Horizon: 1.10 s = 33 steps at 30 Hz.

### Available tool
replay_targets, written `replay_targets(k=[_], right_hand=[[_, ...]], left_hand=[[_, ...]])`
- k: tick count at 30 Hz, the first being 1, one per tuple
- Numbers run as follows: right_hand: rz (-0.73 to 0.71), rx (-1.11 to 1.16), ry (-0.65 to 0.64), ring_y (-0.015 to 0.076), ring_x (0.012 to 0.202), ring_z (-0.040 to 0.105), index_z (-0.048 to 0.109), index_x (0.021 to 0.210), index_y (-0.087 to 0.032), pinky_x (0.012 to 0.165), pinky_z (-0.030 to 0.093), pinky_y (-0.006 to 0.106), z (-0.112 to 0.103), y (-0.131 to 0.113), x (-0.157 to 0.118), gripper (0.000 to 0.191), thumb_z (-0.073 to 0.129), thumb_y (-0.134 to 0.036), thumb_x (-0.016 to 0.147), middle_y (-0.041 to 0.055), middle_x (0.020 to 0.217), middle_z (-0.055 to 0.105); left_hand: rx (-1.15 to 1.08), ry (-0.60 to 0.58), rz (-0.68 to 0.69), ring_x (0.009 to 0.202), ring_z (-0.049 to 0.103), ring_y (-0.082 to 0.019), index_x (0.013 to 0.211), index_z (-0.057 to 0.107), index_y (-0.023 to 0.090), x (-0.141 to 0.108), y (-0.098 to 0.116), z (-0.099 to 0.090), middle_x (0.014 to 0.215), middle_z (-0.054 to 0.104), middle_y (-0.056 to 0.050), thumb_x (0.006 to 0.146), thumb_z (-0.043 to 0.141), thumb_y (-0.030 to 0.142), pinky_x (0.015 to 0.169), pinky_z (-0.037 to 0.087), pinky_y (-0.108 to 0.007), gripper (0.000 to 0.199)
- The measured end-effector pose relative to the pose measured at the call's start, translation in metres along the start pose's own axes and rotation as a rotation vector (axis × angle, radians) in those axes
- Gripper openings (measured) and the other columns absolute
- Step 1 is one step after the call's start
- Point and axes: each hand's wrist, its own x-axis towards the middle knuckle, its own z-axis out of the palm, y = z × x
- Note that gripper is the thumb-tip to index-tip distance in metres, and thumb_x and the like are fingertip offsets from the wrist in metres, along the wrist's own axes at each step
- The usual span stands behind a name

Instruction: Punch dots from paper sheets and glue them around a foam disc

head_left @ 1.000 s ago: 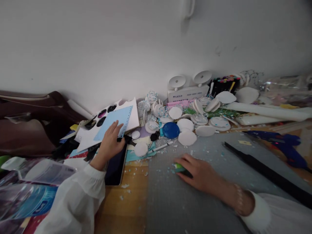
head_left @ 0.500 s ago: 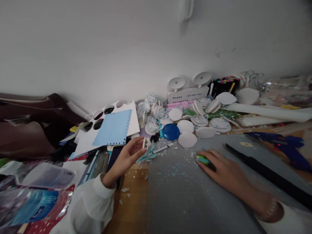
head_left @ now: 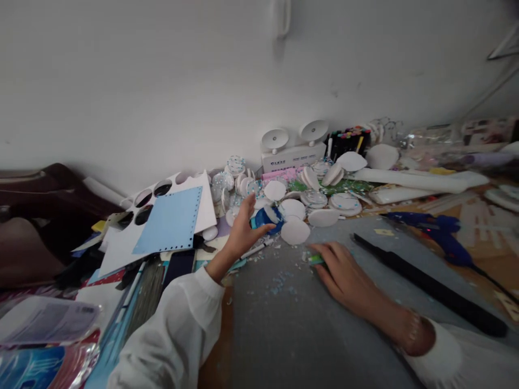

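Observation:
My left hand (head_left: 245,232) reaches over the blue round lid (head_left: 265,218), thumb and fingers spread apart. Something pale lies at the lid, partly between thumb and fingers; whether the hand touches it cannot be made out. My right hand (head_left: 340,273) rests on the grey mat (head_left: 279,335) with its fingers wrapped round a small green object (head_left: 315,259), mostly hidden under the palm. White discs (head_left: 295,231) lie just right of the lid. Small blue scraps (head_left: 281,283) are scattered on the mat between the hands.
A black bar-like tool (head_left: 430,283) lies right of my right hand, with a blue glue gun (head_left: 444,235) beyond it. A light blue sheet (head_left: 168,220) lies at the left. Decorated discs (head_left: 344,203) and a white box (head_left: 294,156) stand along the wall.
My left hand has moved right and forward to the blue lid; the white piece at its fingers no longer shows there. My right hand still holds the green object. The view has shifted right.

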Motion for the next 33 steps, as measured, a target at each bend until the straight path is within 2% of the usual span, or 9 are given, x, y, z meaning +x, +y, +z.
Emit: replay_targets(k=[2,5,8,11,16,21,26,29,33], right_hand=[[-0.011,0.022,0.049,0.0283,0.108,0.053,0.047,0.125,-0.016,0.092,0.046,0.046,0.0,0.001,0.0,0.035,0.046,-0.021,0.09,0.015,0.115,0.053],[-0.043,0.059,0.09,0.0289,0.112,0.051,0.046,0.126,-0.017,0.095,0.044,0.047,0.0,0.001,0.001,0.037,0.047,-0.02,0.089,0.0149,0.118,0.051],[-0.066,0.142,0.109,0.0272,0.111,0.052,0.049,0.12,-0.02,0.093,0.046,0.044,0.0,0.001,0.005,0.032,0.046,-0.015,0.088,0.0126,0.116,0.052],[-0.062,0.19,0.194,0.027,0.105,0.055,0.053,0.112,-0.023,0.089,0.047,0.044,0.0,-0.001,0.012,0.028,0.044,-0.013,0.087,0.0103,0.11,0.055],[-0.171,0.111,0.316,0.0278,0.098,0.056,0.057,0.105,-0.023,0.085,0.045,0.046,0.001,-0.011,0.025,0.028,0.046,-0.009,0.083,0.0101,0.103,0.056],[-0.403,0.226,0.164,0.0236,0.096,0.055,0.053,0.104,-0.022,0.084,0.046,0.04,0.004,-0.041,0.048,0.032,0.044,-0.001,0.081,0.0097,0.103,0.054],[-0.5,0.448,-0.198,0.0197,0.099,0.055,0.054,0.101,-0.02,0.086,0.048,0.035,0.008,-0.067,0.076,0.035,0.038,0.004,0.079,0.0092,0.103,0.057],[-0.466,0.473,-0.346,0.0183,0.096,0.057,0.055,0.1,-0.02,0.084,0.048,0.033,0.013,-0.064,0.083,0.035,0.038,0.003,0.079,0.0074,0.1,0.06],[-0.457,0.365,-0.385,0.0204,0.097,0.058,0.057,0.103,-0.018,0.085,0.049,0.037,0.016,-0.044,0.083,0.036,0.039,0.001,0.08,0.0092,0.102,0.062]], left_hand=[[0.201,0.038,0.058,0.136,0.037,-0.028,0.135,0.032,0.022,-0.007,0.002,-0.012,0.145,0.037,-0.015,0.075,0.073,0.034,0.112,0.032,-0.048,0.074],[0.542,0.066,0.129,0.119,0.053,-0.022,0.127,0.043,0.021,-0.034,0.011,-0.044,0.128,0.053,-0.012,0.088,0.058,0.028,0.1,0.046,-0.038,0.042],[0.658,-0.002,0.1,0.098,0.061,-0.019,0.107,0.057,0.02,-0.065,0.017,-0.075,0.104,0.063,-0.007,0.091,0.051,0.022,0.087,0.051,-0.033,0.017],[0.767,-0.081,0.077,0.094,0.062,-0.021,0.101,0.06,0.019,-0.087,0.01,-0.092,0.099,0.064,-0.008,0.089,0.053,0.021,0.084,0.051,-0.036,0.013],[0.929,-0.186,0.077,0.101,0.059,-0.026,0.103,0.061,0.019,-0.097,-0.01,-0.1,0.106,0.064,-0.01,0.086,0.061,0.026,0.088,0.049,-0.043,0.018],[1.016,-0.26,0.093,0.092,0.062,-0.023,0.102,0.061,0.019,-0.096,-0.014,-0.104,0.098,0.066,-0.009,0.095,0.045,0.021,0.082,0.051,-0.037,0.018],[1.056,-0.291,0.116,0.098,0.061,-0.025,0.106,0.06,0.018,-0.094,-0.016,-0.106,0.105,0.066,-0.011,0.093,0.052,0.033,0.083,0.051,-0.038,0.022],[1.064,-0.318,0.126,0.1,0.062,-0.025,0.113,0.058,0.018,-0.093,-0.017,-0.106,0.108,0.065,-0.012,0.094,0.051,0.033,0.083,0.052,-0.038,0.025],[1.064,-0.361,0.143,0.105,0.061,-0.026,0.123,0.052,0.017,-0.094,-0.016,-0.105,0.114,0.064,-0.013,0.095,0.048,0.032,0.087,0.051,-0.039,0.032]])
